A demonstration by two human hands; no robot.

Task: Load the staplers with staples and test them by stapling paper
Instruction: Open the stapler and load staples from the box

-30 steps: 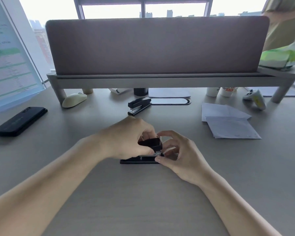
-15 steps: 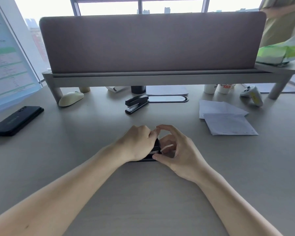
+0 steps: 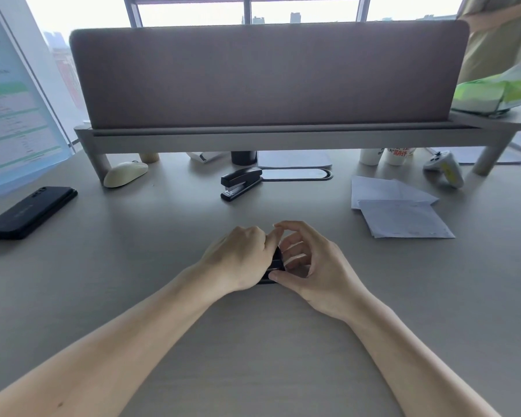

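Note:
A black stapler (image 3: 275, 266) lies on the desk in front of me, mostly hidden under my hands. My left hand (image 3: 238, 260) is curled over its top and presses it down. My right hand (image 3: 310, 266) touches the stapler's front end with its thumb, the fingers curled above it. A second black stapler (image 3: 240, 182) stands shut farther back on the desk, near the shelf. Several white sheets of paper (image 3: 400, 212) lie to the right, apart from both hands. No staples are visible.
A raised shelf (image 3: 283, 136) with a felt divider spans the back. A black phone (image 3: 30, 212) lies at the left, a cream mouse (image 3: 125, 173) beside the shelf leg, a game controller (image 3: 444, 171) and cups (image 3: 387, 156) at the right. A person stands at the far right.
The near stapler's top arm, raised a second ago, has been pushed down under my left hand. My right hand stayed at its front end.

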